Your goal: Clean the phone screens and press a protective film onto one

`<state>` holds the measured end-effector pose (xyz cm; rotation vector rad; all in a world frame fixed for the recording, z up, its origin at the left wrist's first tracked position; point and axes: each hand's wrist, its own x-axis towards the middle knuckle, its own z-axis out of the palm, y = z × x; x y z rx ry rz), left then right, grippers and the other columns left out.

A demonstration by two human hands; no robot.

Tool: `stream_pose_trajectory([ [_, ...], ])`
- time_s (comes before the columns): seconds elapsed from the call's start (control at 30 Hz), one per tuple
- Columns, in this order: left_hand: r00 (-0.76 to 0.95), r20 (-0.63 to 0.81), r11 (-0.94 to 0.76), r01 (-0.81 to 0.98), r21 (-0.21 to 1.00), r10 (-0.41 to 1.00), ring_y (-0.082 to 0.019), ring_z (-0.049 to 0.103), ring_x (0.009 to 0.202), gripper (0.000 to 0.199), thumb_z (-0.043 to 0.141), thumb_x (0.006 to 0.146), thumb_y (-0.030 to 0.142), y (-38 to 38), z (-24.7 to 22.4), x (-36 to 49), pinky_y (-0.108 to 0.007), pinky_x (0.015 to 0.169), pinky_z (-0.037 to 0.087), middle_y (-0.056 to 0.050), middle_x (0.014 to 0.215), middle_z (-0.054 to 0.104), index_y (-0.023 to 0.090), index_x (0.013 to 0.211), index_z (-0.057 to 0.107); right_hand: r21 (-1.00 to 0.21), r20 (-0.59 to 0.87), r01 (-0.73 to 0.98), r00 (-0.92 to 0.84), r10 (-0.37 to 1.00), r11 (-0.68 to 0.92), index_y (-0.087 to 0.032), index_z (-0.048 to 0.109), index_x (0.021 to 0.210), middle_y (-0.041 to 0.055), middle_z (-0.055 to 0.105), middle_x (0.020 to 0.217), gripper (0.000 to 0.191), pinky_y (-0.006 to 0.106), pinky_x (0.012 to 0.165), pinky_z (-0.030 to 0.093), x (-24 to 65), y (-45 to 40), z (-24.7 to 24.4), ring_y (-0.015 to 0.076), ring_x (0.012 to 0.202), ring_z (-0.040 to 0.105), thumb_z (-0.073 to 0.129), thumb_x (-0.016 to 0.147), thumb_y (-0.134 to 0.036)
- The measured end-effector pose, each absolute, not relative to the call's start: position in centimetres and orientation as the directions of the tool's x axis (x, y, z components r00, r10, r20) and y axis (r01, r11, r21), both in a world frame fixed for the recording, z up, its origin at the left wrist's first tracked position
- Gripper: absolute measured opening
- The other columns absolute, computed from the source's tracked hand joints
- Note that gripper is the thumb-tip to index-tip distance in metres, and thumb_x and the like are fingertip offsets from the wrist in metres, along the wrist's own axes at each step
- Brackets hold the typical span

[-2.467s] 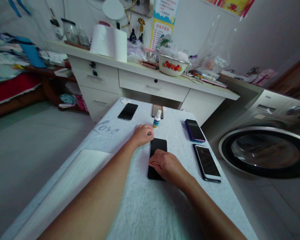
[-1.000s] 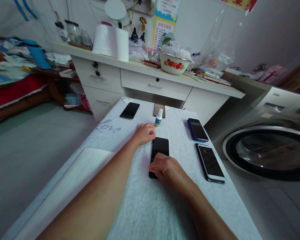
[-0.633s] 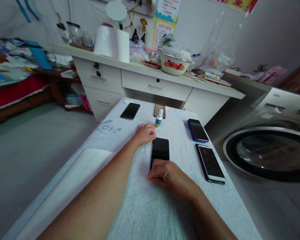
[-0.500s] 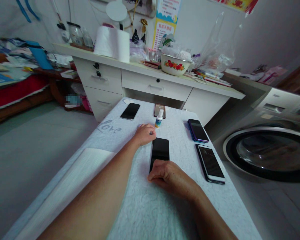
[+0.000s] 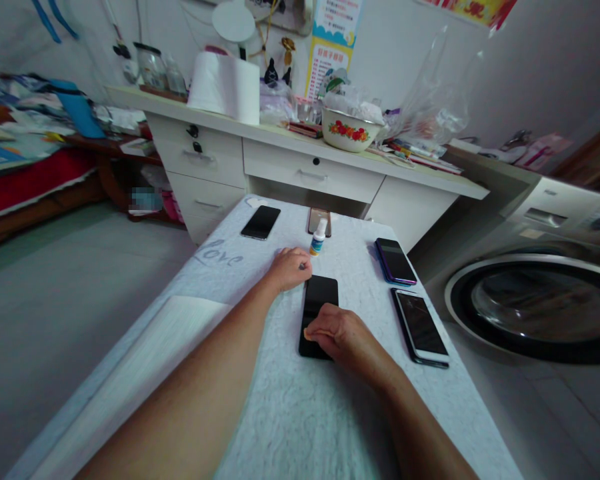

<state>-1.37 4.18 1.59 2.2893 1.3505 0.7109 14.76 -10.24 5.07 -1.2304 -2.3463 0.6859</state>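
A black smartphone (image 5: 321, 291) lies flat, screen up, on the cloth-covered table. My right hand (image 5: 335, 328) is closed in a pinch over the lower part of its screen. A small orange-tan bit shows at those fingertips, too small to name. My left hand (image 5: 290, 268) rests curled by the phone's upper left corner, with a small dark grey spot showing at its fingers; what it holds, if anything, is hidden. Just beyond that hand stands a small white spray bottle (image 5: 318, 238) with a blue and yellow label.
Another phone (image 5: 261, 222) lies at the far left, and a gold-edged one (image 5: 320, 222) behind the bottle. Stacked phones (image 5: 396, 261) and a white phone on a dark one (image 5: 423, 323) lie along the right edge. A desk (image 5: 314, 163) and washing machine (image 5: 535, 293) stand beyond.
My right hand has moved up from the phone's bottom edge onto its screen, uncovering the lower left corner. My left hand and the bottle have stayed put.
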Motion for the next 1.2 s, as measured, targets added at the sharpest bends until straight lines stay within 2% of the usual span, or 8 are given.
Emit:
stream_pose_trajectory([
  [0.37,0.412,0.24,-0.472,0.684,0.556,0.879,-0.022,0.059,0.107,0.013,0.057,0.075,0.023,4.3,1.4,-1.4,-0.038,0.1,0.04,-0.001,0.109,0.07,0.022,0.071,0.07,-0.494,0.132,0.792,-0.339,0.931,0.358,-0.021,0.075,0.091,0.0027,0.064,0.088,0.02,0.023,0.071,0.042,15.4,-9.3,4.6,0.0129,0.078,0.06,0.057,0.09,-0.012],
  [0.63,0.415,0.23,-0.47,0.693,0.546,0.88,-0.022,0.06,0.106,0.013,0.057,0.076,0.024,4.3,1.5,-1.3,-0.038,0.1,0.04,-0.002,0.11,0.07,0.022,0.071,0.07,-0.445,0.145,0.857,-0.219,0.965,0.261,-0.021,0.075,0.088,0.004,0.066,0.087,0.018,0.024,0.071,0.043,15.6,-9.0,4.3,0.0146,0.078,0.06,0.059,0.088,-0.012],
  [0.83,0.414,0.222,-0.465,0.699,0.544,0.883,-0.022,0.059,0.107,0.014,0.057,0.076,0.024,4.2,1.6,-1.3,-0.038,0.1,0.04,-0.002,0.112,0.069,0.022,0.072,0.07,-0.464,0.125,0.823,-0.305,0.944,0.327,-0.019,0.074,0.088,0.0035,0.064,0.087,0.018,0.024,0.072,0.043,15.1,-9.3,4.7,0.0137,0.079,0.06,0.058,0.089,-0.01],
  [1.2,0.418,0.214,-0.463,0.696,0.549,0.883,-0.024,0.058,0.108,0.014,0.057,0.076,0.024,4.3,1.5,-1.3,-0.04,0.101,0.039,-0.003,0.113,0.069,0.021,0.074,0.071,-0.581,0.144,0.623,-0.554,0.82,0.523,-0.018,0.071,0.081,0.0006,0.062,0.082,0.02,0.02,0.067,0.042,14.6,-10.2,5.2,0.0104,0.073,0.057,0.057,0.087,-0.005],
])
